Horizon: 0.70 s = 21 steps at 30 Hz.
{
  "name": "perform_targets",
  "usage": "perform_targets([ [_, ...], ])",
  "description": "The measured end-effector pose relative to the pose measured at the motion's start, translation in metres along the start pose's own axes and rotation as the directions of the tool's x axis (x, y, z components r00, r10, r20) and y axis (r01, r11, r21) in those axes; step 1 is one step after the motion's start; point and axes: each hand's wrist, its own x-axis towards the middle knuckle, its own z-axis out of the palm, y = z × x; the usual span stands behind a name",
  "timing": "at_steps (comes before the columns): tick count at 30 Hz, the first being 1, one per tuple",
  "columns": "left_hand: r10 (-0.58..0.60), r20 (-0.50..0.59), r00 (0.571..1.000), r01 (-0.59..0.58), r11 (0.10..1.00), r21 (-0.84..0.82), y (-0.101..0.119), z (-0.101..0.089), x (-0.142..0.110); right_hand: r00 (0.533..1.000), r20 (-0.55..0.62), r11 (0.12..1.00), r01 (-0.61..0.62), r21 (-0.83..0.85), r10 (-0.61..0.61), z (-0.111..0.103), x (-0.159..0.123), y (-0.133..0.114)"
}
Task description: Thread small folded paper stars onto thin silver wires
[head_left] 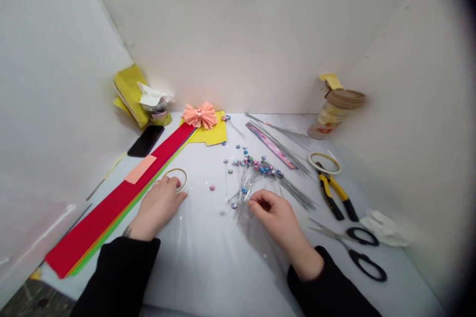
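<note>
My left hand [161, 205] is closed at the near edge of a narrow roll of tape [186, 178], its thumb and fingers touching the ring. My right hand [273, 213] is in a pinch over the middle of the table, its fingertips on a thin wire stem that is partly hidden. A blue star bead [244, 190] sits just beyond those fingertips. Behind it lies a loose heap of wire stems topped with small coloured stars [264, 169]. A single pink star [212, 188] lies between my hands.
Long coloured paper strips [107, 213] and a peach paper bow [200, 115] lie left. A black phone [146, 141] is beside them. At right are scissors [344, 237], pliers [332, 190], another tape roll [339, 166], crumpled tissue [385, 228] and a cup [332, 114]. White walls surround the table.
</note>
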Motion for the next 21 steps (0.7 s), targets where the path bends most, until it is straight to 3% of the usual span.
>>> perform_targets([
  [4, -0.071, -0.083, 0.994, 0.06, 0.99, -0.131, -0.002, -0.003, -0.003, 1.0, -0.019, 0.998, 0.009, 0.06, -0.008, 0.0, -0.001, -0.001],
  [7, -0.117, -0.121, 0.986, 0.07, 0.939, -0.336, 0.016, -0.014, -0.006, 0.999, -0.049, 0.99, 0.027, 0.135, -0.02, -0.003, -0.002, -0.003],
  [10, -0.058, -0.079, 0.995, -0.001, 0.8, -0.6, 0.048, -0.016, -0.008, 0.997, -0.069, 0.965, 0.058, 0.254, -0.042, -0.006, -0.001, -0.006],
  [15, 0.179, 0.068, 0.981, -0.029, 0.49, -0.871, 0.095, 0.011, -0.009, 0.996, -0.041, 0.882, 0.089, 0.464, -0.079, -0.01, 0.002, -0.007],
  [18, 0.201, 0.103, 0.974, 0.026, 0.355, -0.935, 0.102, 0.027, -0.012, 0.997, -0.004, 0.844, 0.066, 0.533, -0.075, -0.012, 0.003, -0.008],
  [21, 0.203, 0.152, 0.967, 0.091, 0.281, -0.955, 0.1, 0.035, -0.018, 0.997, 0.03, 0.82, 0.037, 0.571, -0.066, -0.012, 0.002, -0.007],
])
